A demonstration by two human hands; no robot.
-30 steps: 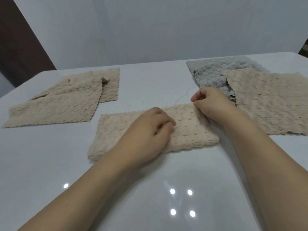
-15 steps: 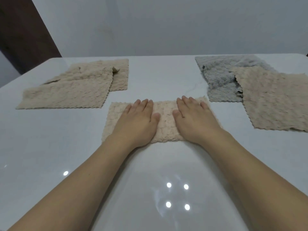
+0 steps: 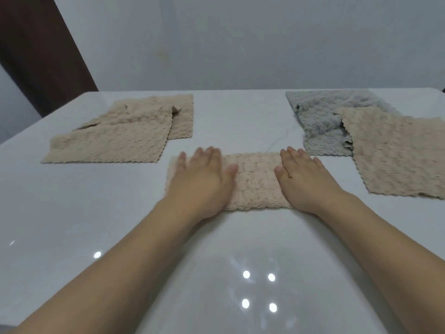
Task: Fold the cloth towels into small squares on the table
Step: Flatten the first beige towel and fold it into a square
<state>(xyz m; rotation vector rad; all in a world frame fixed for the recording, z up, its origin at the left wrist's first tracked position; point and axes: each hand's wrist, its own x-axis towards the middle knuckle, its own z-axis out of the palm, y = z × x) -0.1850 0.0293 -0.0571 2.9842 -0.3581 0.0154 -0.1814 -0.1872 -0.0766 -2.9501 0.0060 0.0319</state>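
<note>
Upper left of the frame, beige towels (image 3: 115, 138) lie overlapped. At centre, the left hand (image 3: 202, 182) and right hand (image 3: 305, 182) press flat, fingers spread, on a folded beige towel (image 3: 255, 182). Upper right, a grey towel (image 3: 320, 121) lies under another beige towel (image 3: 397, 153).

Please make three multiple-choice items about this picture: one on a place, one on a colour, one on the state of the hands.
1. Where does the grey towel lie?
A. far right of the table
B. far left
C. under the hands

2. What colour is the towel under the hands?
A. grey
B. beige
C. blue

3. How are the left hand and the right hand?
A. fists
B. lifted off
C. flat, open on the towel

Answers: 1 A, it lies at the far right, partly under a beige towel. 2 B, its weave is beige. 3 C, fingers are spread, palms down.
</note>
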